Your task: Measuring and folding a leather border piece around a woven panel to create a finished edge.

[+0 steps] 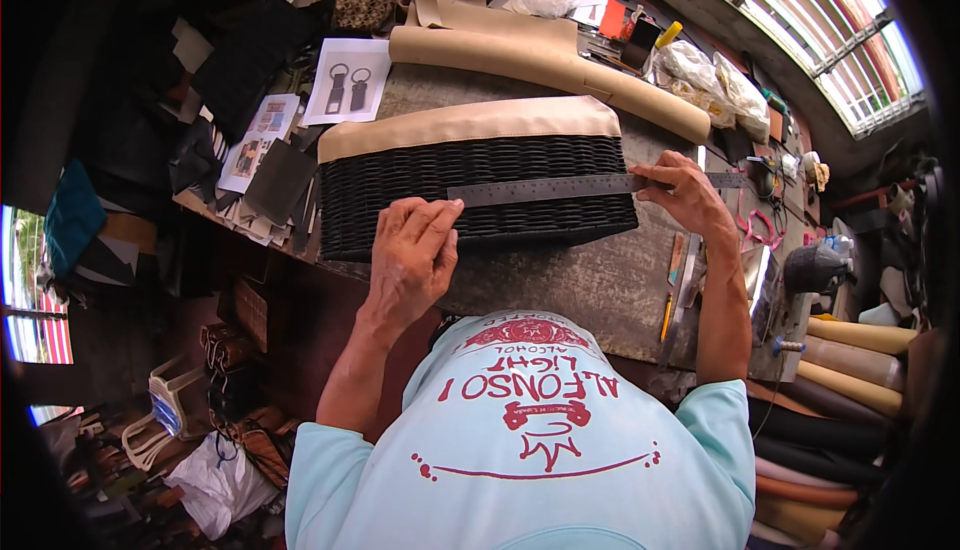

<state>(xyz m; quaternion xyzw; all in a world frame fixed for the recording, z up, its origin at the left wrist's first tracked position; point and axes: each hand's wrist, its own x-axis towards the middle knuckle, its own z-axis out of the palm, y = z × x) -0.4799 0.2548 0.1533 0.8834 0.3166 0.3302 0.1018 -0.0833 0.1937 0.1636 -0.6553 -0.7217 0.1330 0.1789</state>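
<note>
A black woven basket (520,158) with a tan leather band (470,124) along its top edge stands on the worktable. Across its near side lies a dark metal ruler (555,189), slightly tilted up toward the right. My left hand (415,248) is closed at the ruler's left end, its fingertips against the weave. Near the basket's right corner, my right hand (690,194) pinches the ruler between thumb and fingers, and the ruler's far end runs on past that hand.
Behind the basket stretches a roll of tan leather (530,62). A printed sheet (346,82) with key fobs pictured lies at the back left, above dark leather scraps (280,182). A yellow pencil (666,316) and a craft knife (676,256) rest right of the basket.
</note>
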